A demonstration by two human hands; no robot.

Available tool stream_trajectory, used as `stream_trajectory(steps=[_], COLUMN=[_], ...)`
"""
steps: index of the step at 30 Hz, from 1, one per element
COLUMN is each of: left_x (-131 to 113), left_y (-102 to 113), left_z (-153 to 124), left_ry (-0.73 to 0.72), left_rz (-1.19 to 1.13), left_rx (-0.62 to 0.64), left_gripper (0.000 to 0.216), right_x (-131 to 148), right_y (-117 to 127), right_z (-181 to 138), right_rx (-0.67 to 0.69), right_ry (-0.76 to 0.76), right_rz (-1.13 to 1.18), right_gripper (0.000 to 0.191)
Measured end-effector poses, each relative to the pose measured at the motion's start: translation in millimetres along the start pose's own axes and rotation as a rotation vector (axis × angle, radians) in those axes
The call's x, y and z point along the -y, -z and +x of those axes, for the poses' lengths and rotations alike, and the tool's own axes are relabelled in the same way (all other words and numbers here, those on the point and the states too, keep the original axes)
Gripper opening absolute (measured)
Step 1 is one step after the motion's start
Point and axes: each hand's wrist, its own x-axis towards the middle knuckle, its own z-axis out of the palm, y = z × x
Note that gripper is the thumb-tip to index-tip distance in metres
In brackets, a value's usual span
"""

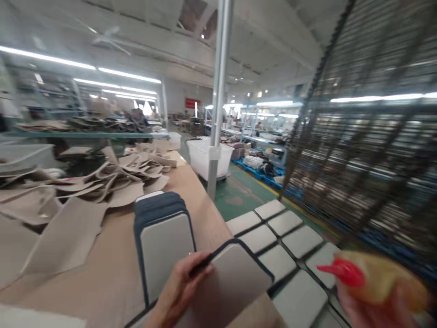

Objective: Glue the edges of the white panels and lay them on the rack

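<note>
The held panel [235, 278] was a flat, grey-beige piece with rounded corners and a dark navy border, its face smooth and plain. It was tilted in the left hand [182, 282], at the right edge of the tabletop [116, 255]; whether its lower end rested on anything could not be told, since a tan piece [257, 314] covered that part. The left hand was closed on the panel's border, thumb over the face. The right hand [365, 312] was wrapped around a squeeze bottle [385, 278], amber-yellow and blurred, with a pointed red nozzle [344, 272] aimed to the left.

Just beside the held panel, a stack of panels [165, 246] leaned back on the tabletop, with the same pale face and navy edging on the front 1. To the right, more pale panels [302, 296] lay flat in rows with dark gaps between them, below a blurred wire rack [368, 136]. Curled beige sheets [73, 237] were heaped on the left.

No writing could be read on the panels or the bottle. A pale label [214, 153] on the metal post [218, 100] and a distant red banner [192, 103] were too small and soft to make out. A white bin [198, 159] stood behind the post.
</note>
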Motion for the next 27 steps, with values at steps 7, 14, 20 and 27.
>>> stream_trajectory(steps=[7, 14, 20, 27], left_x=[-101.6, -179.3, -207.4, -216.7], left_y=[-33.4, -92.3, -125.2, -141.5], left_z=[43.5, 65.1, 60.6, 47.2], left_ry=[-0.363, -0.518, -0.46, -0.304], left_rz=[0.092, 0.177, 0.176, 0.082], left_rx=[0.963, 1.426, 1.648, 1.756], left_gripper=[0.03, 0.033, 0.031, 0.029], right_x=[77.2, 116.6, 128.9, 129.5], right_y=[15.4, 41.8, 60.6, 65.3], right_z=[5.5, 8.5, 10.0, 3.6], right_rx=[0.084, 0.35, 0.49, 0.535], right_ry=[0.07, 0.089, 0.019, -0.01], right_rz=[0.014, -0.065, -0.077, -0.069], right_gripper=[0.058, 0.059, 0.055, 0.059])
